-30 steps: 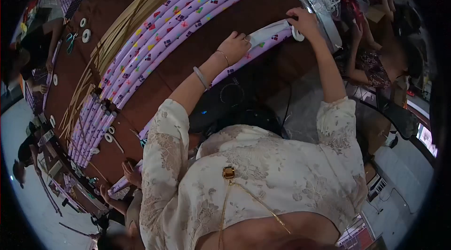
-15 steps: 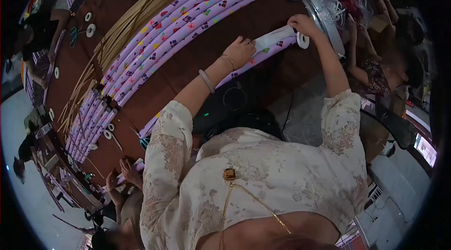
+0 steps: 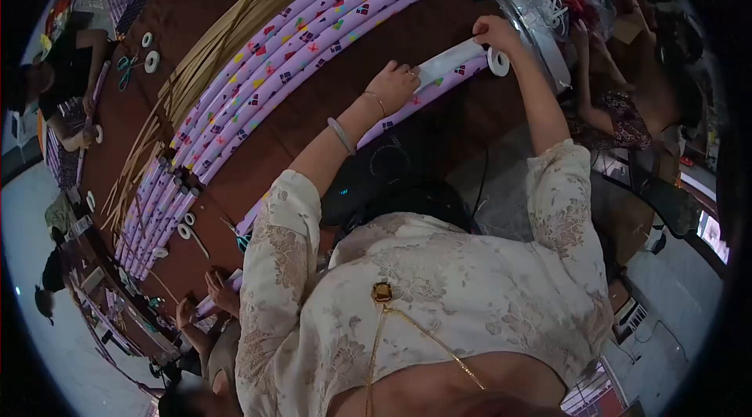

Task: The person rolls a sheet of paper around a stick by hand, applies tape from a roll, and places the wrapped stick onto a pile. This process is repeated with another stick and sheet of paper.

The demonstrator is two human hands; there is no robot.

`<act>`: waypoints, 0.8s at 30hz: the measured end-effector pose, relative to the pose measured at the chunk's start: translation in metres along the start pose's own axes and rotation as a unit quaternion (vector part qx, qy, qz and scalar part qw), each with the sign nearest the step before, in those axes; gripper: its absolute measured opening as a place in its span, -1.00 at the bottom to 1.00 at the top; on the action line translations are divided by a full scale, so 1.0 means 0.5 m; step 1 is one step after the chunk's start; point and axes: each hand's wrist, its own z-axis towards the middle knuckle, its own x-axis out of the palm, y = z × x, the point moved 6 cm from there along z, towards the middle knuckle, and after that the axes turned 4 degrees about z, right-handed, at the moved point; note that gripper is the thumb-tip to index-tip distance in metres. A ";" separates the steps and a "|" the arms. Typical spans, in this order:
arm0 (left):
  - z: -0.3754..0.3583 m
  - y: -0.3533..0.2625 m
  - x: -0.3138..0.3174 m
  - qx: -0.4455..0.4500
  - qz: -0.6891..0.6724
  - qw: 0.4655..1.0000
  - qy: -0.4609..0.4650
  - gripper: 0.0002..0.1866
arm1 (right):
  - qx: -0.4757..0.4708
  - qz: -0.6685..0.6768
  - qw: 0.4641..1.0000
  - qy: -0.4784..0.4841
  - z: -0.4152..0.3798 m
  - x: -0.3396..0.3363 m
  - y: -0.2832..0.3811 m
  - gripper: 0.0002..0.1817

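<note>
In the head view, a lilac tube (image 3: 433, 94) with a colourful print lies in front of me at the table's near edge. A white strip (image 3: 449, 60) runs along its far side, between my two hands. My left hand (image 3: 396, 85), with a bangle and ring, is closed around the tube at the strip's left end; its fingertips are partly hidden. My right hand (image 3: 495, 31) pinches the strip's right end between thumb and fingers. Just below that hand, a white tape roll (image 3: 497, 63) stands by the tube's right end.
Several printed lilac tubes (image 3: 313, 48) lie side by side beyond my hands, next to thin brown strips (image 3: 227, 25). More tubes (image 3: 153, 221), tape rolls (image 3: 152, 56) and scissors (image 3: 124, 72) are to the left. Co-workers' hands (image 3: 221, 291) are at lower left; another person (image 3: 619, 96) sits at right.
Both hands have shifted slightly up and to the left, along with the view. The white strip looks straighter and flatter along the tube.
</note>
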 end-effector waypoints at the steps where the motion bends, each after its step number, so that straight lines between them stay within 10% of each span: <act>1: 0.000 0.001 -0.004 0.002 0.003 1.000 -0.002 -0.81 | 0.010 -0.008 1.000 0.006 0.004 -0.005 -0.009 -0.74; 10: -0.001 -0.001 -0.005 0.001 -0.014 1.000 0.014 -0.77 | 0.016 0.128 0.992 0.009 0.010 0.001 -0.045 -0.78; 15: 0.002 0.000 -0.003 0.009 -0.002 1.000 0.024 -0.78 | -0.067 0.199 0.953 -0.217 -0.115 -0.066 -0.023 -0.78; 24: 0.002 0.001 0.000 0.000 0.012 1.000 0.027 -0.78 | -0.058 -0.065 0.979 -0.185 -0.244 0.013 -0.034 -0.56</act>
